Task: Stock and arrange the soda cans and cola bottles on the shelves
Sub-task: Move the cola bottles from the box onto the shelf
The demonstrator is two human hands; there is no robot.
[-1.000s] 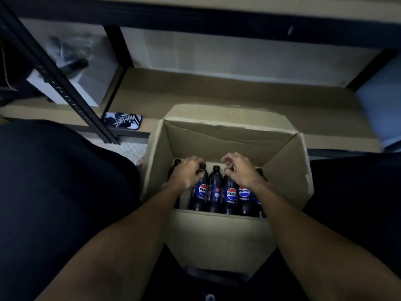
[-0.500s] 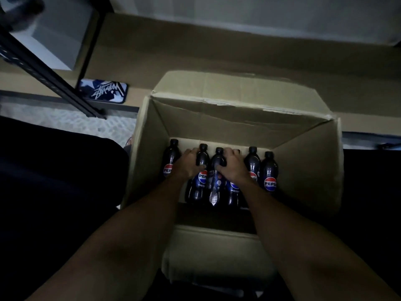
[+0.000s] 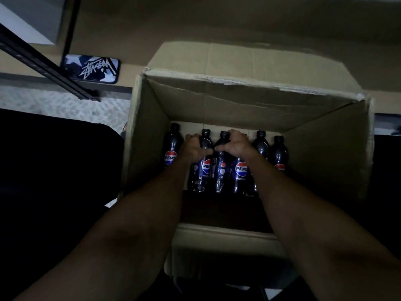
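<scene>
By the look of it, you are early in the job. The cola bottles stand in a row along the far side of the cardboard box, just in front of the shelf. Your left hand is wrapped round the neck of one bottle mid-row. Your right hand grips right beside it, though I cannot tell whether it holds one bottle or two. No bottle or can shows on the shelf, so lifting out, placing and lining up all remain.
</scene>
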